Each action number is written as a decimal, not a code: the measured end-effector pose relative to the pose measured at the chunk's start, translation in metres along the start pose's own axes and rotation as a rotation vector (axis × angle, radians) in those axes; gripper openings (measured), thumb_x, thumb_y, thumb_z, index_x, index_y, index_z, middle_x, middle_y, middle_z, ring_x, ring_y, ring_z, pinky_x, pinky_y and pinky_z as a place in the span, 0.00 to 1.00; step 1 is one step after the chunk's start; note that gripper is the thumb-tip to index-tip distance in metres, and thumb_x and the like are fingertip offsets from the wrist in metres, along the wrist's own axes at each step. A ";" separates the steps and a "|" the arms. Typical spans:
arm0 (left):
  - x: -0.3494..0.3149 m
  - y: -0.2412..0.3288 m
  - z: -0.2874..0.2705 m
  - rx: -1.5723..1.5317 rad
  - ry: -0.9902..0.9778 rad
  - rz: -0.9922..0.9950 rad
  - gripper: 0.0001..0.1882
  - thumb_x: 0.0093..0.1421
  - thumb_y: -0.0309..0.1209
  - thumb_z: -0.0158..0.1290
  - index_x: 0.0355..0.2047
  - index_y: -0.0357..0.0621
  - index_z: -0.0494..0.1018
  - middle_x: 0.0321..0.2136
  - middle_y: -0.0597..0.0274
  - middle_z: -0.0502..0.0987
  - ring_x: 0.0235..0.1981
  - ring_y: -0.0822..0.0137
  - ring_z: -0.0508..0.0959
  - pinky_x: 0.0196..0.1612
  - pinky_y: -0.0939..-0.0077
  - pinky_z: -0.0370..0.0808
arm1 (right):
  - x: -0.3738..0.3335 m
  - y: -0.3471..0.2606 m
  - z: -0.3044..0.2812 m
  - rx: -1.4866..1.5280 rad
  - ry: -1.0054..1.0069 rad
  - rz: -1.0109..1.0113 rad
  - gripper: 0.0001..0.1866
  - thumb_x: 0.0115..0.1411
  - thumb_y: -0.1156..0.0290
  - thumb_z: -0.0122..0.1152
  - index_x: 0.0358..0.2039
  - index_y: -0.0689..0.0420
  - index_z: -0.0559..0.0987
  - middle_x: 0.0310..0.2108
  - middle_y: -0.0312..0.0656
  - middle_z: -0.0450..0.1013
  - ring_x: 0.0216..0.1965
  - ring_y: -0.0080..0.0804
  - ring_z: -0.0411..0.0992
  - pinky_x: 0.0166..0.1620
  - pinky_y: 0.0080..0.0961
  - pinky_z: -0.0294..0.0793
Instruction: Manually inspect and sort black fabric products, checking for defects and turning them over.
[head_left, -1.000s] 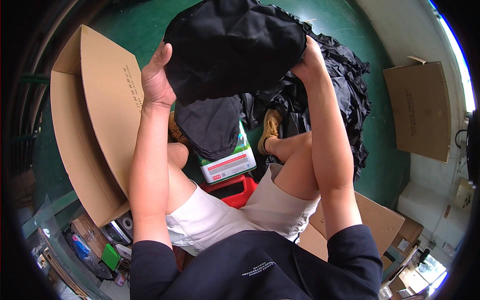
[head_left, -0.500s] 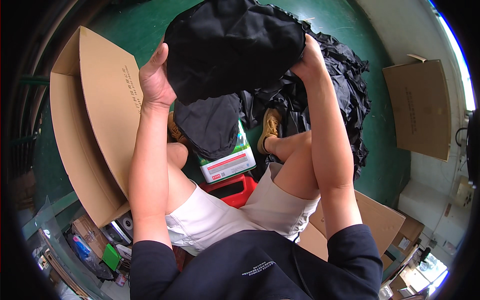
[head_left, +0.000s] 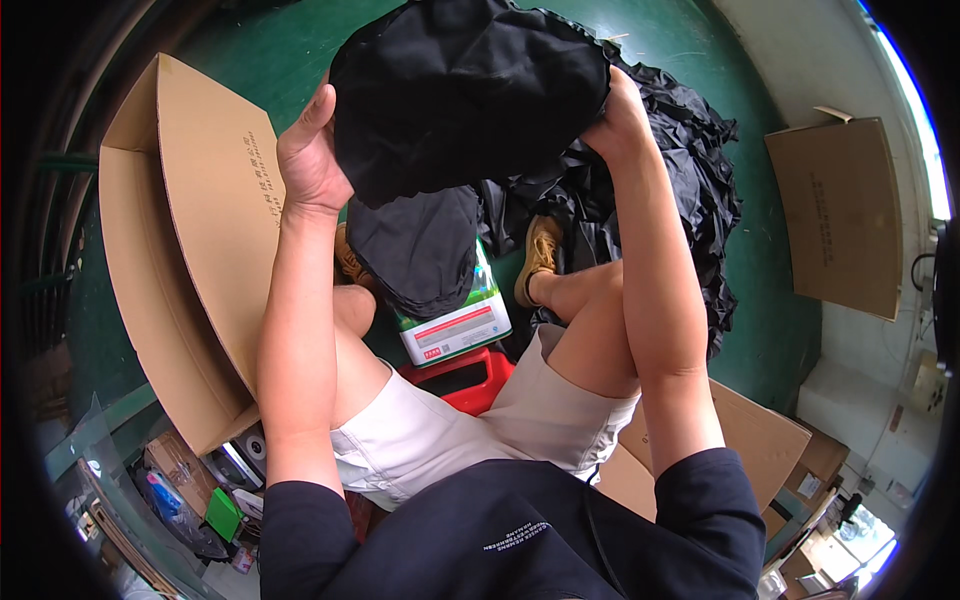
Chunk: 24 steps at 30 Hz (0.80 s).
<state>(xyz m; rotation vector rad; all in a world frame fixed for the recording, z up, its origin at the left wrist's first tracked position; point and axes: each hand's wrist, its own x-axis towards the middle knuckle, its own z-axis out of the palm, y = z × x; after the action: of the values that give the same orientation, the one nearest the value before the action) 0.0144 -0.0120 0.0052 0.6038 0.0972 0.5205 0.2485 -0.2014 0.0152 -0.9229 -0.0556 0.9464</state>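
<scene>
A black fabric piece with a gathered-looking edge is stretched between my two hands at the top of the view. My left hand grips its left side, thumb up, with the other fingers hidden behind the cloth. On the opposite side, my right hand holds the edge, its fingertips partly covered. Below the raised cloth, a stack of flat black fabric pieces lies on a white and green container between my feet. A large crumpled heap of black fabric spreads over the floor to the right.
An open cardboard box stands close to my left arm. Red plastic shows between my thighs. Another cardboard box is at the lower right, and a cardboard sheet leans against the right wall. Mixed items, including a green object, sit lower left.
</scene>
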 end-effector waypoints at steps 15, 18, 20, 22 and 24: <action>-0.003 0.002 0.000 0.038 0.059 -0.282 0.22 0.66 0.41 0.50 0.52 0.35 0.73 0.49 0.52 0.78 0.48 0.60 0.79 0.54 0.67 0.75 | -0.014 -0.007 0.009 -0.304 -0.117 -0.036 0.13 0.68 0.70 0.51 0.49 0.61 0.76 0.40 0.39 0.78 0.38 0.25 0.79 0.42 0.25 0.81; -0.004 -0.001 -0.007 0.101 -0.021 -0.248 0.22 0.68 0.41 0.48 0.52 0.34 0.72 0.49 0.51 0.78 0.48 0.58 0.80 0.56 0.64 0.74 | -0.007 -0.009 -0.002 -0.281 -0.246 0.005 0.15 0.65 0.68 0.58 0.50 0.60 0.76 0.40 0.38 0.79 0.39 0.24 0.78 0.40 0.21 0.81; -0.003 0.001 -0.007 -0.006 -0.096 -0.258 0.23 0.69 0.41 0.46 0.54 0.34 0.71 0.50 0.51 0.77 0.50 0.58 0.78 0.58 0.63 0.72 | 0.004 -0.009 -0.012 -0.208 -0.363 0.044 0.15 0.66 0.67 0.56 0.50 0.61 0.75 0.41 0.39 0.79 0.39 0.25 0.78 0.42 0.22 0.80; -0.002 0.002 -0.008 -0.112 -0.171 -0.268 0.24 0.70 0.42 0.43 0.55 0.35 0.70 0.52 0.50 0.76 0.52 0.57 0.77 0.60 0.62 0.70 | 0.009 -0.009 -0.021 -0.135 -0.480 0.082 0.16 0.67 0.65 0.53 0.50 0.61 0.75 0.42 0.39 0.79 0.40 0.26 0.79 0.45 0.23 0.79; 0.001 0.005 -0.014 -0.340 -0.305 -0.125 0.26 0.71 0.43 0.37 0.60 0.37 0.65 0.58 0.48 0.70 0.60 0.54 0.70 0.65 0.56 0.64 | 0.004 -0.004 -0.012 0.027 -0.592 0.201 0.23 0.69 0.55 0.48 0.51 0.62 0.74 0.40 0.43 0.80 0.36 0.31 0.80 0.45 0.32 0.78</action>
<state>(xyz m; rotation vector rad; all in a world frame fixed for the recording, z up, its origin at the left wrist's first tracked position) 0.0102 -0.0005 -0.0035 0.3352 -0.2374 0.3091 0.2586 -0.2077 0.0091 -0.6049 -0.4581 1.3808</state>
